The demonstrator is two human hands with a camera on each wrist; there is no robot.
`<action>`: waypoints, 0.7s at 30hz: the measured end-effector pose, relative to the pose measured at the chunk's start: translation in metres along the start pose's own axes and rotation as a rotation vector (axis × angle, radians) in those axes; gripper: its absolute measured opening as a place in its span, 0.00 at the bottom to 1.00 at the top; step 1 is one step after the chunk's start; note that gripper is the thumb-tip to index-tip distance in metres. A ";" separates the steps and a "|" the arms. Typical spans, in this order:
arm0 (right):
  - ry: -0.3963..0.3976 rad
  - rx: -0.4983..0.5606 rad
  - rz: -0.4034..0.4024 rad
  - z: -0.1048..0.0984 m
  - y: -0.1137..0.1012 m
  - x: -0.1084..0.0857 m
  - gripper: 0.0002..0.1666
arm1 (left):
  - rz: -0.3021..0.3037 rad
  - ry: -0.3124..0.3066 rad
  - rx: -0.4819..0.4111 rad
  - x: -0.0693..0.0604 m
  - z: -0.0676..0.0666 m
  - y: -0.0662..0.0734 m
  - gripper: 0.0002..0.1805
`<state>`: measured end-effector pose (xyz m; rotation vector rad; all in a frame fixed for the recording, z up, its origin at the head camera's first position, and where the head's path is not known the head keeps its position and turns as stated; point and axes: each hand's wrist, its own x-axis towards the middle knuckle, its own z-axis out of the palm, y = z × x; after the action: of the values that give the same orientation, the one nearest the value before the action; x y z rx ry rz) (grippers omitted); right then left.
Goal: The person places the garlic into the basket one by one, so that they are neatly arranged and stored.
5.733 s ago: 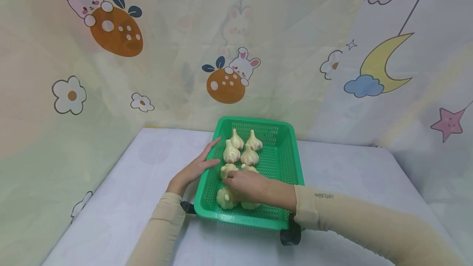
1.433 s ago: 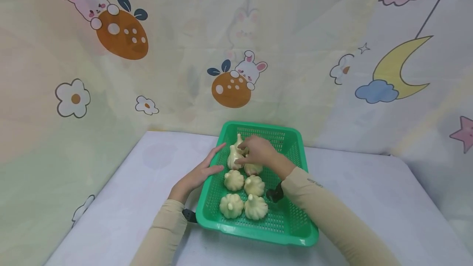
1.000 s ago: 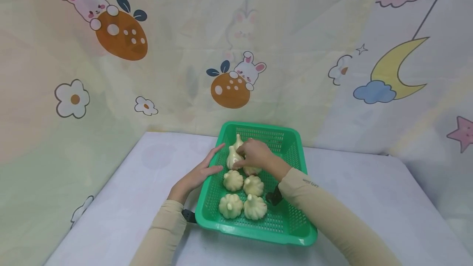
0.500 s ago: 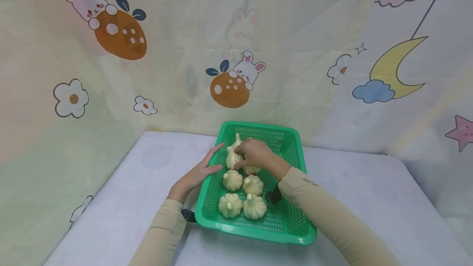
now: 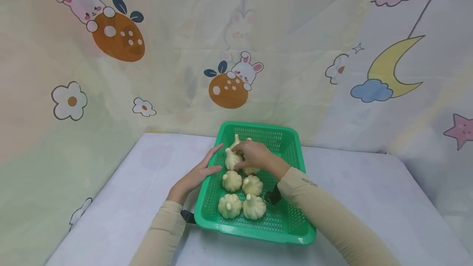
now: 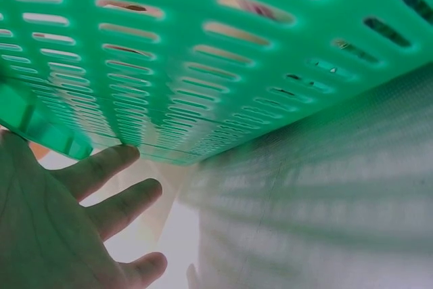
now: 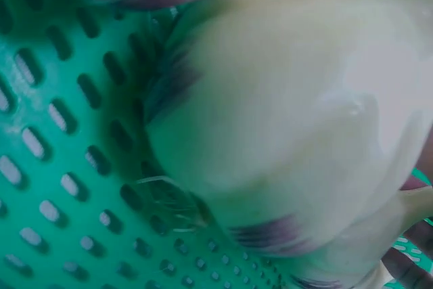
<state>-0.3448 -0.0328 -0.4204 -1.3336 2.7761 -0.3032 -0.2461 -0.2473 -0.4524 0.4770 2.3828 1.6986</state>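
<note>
A green perforated plastic basket (image 5: 258, 236) holds several garlic bulbs in two columns. My right hand (image 5: 255, 154) reaches into its far half, thumb and fingers curled around the second garlic bulb (image 5: 231, 160) from the back in the left column. That hand partly covers the two far bulbs of the right column. The four nearer ones, such as this garlic bulb (image 5: 254, 207), sit in plain view. A large bulb (image 7: 284, 106) fills the right wrist view. My left hand (image 5: 197, 172) rests on the basket's left rim; its lower fingers (image 6: 125, 208) spread straight beside the outer wall.
The basket stands on a white-covered table (image 5: 129, 200), right of its middle. A printed cloth backdrop (image 5: 177, 52) rises behind the table and at both sides. The basket's right strip shows bare mesh (image 5: 281, 165).
Since the earliest frame, my right hand has moved from the near bulbs to the far ones. Over the last second, the bulb in its fingers shifts slightly. My left hand stays on the rim.
</note>
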 end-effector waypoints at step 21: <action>-0.144 -0.004 0.268 -0.025 -0.005 -0.040 0.23 | -0.005 -0.004 -0.011 -0.002 0.001 0.003 0.35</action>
<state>-0.3191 -0.0012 -0.3968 -0.9260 2.7862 -0.1800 -0.2430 -0.2463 -0.4502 0.4722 2.3690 1.7056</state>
